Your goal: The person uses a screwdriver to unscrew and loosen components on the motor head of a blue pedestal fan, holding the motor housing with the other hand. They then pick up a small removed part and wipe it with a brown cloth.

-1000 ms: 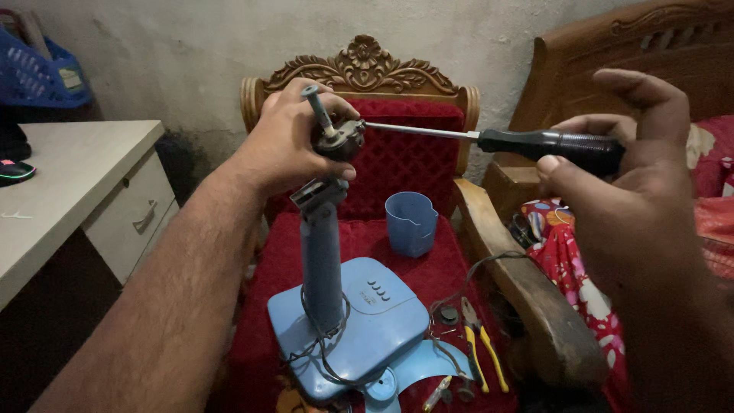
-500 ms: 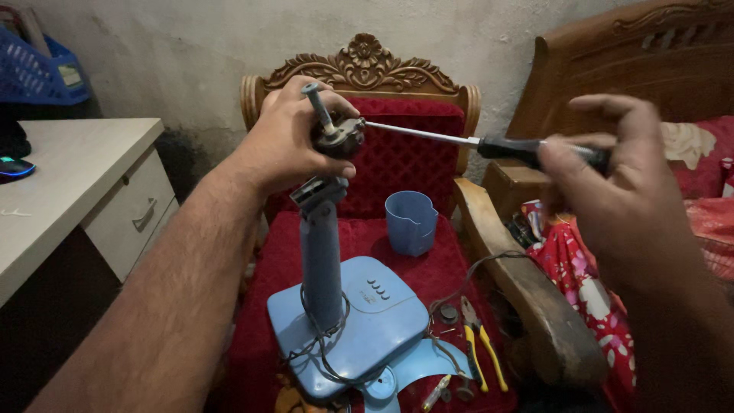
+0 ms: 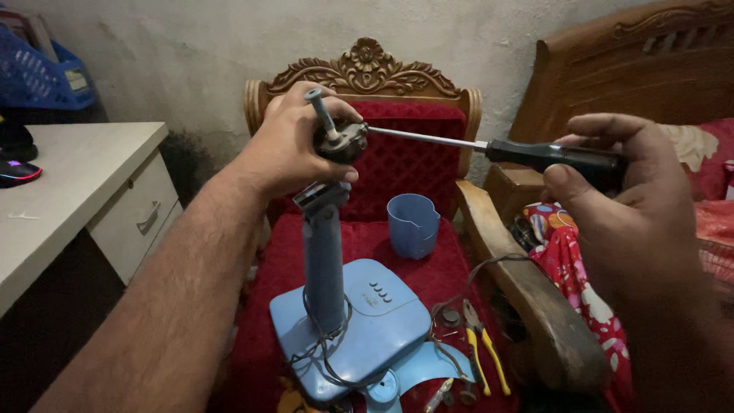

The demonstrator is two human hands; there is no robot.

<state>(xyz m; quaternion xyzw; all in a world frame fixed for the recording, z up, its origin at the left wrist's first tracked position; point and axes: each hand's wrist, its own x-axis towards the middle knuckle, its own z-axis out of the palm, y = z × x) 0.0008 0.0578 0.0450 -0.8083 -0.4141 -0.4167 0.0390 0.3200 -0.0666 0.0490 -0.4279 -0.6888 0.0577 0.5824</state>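
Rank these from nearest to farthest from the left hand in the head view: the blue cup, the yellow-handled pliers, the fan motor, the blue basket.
1. fan motor: gripped in the left hand, atop the blue stand.
2. blue cup: on the red seat, below and right.
3. yellow-handled pliers: seat front, lower right.
4. blue basket: far upper left; its order with the pliers is too close to call.

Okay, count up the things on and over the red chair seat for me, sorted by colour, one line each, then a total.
Blue: 2, fan stand and cup.
Black-handled: 1, screwdriver, in the right hand.
Dark metal: 1, motor, gripped by the left hand.
Yellow-handled: 1, pliers.
Total: 5.
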